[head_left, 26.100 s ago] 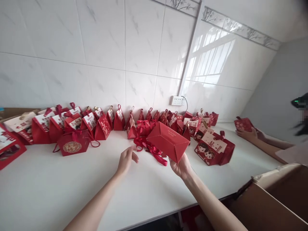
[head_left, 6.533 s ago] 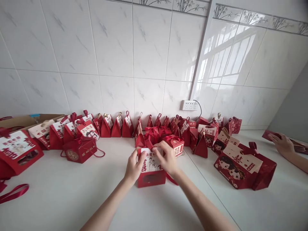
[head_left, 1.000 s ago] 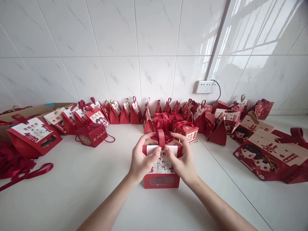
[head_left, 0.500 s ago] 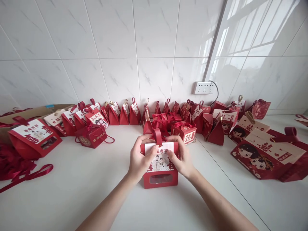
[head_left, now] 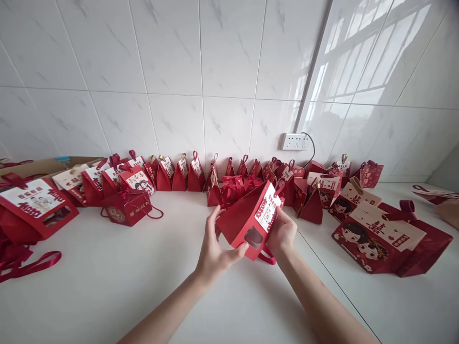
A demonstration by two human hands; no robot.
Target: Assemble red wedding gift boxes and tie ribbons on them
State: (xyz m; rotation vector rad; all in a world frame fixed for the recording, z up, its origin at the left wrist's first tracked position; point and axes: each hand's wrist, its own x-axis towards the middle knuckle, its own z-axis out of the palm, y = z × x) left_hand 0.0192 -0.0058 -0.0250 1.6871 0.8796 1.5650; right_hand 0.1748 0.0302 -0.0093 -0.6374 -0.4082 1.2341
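Note:
Between my two hands, tilted and raised off the white counter, is a red wedding favor box [head_left: 238, 217] with a white printed panel, a small window and a ribbon loop at its top. My left hand [head_left: 218, 248] grips its lower side, thumb near the window and fingers behind. Around the box's other side my right hand [head_left: 283, 231] is closed near the printed panel, its fingers partly hidden. A length of red ribbon [head_left: 267, 256] hangs below the box beside my right hand.
Rows of favor boxes [head_left: 195, 174] line the tiled wall. A hexagonal box with cord [head_left: 131, 208] sits left of centre, loose ribbon [head_left: 39, 265] at far left. Larger printed boxes [head_left: 376, 239] stand on the right. A power strip [head_left: 294, 141] is fixed to the wall.
The favor box has been lifted from the counter and turned, so its side faces me. My left hand shifted to its lower side, my right to the panel side. The view swung slightly right.

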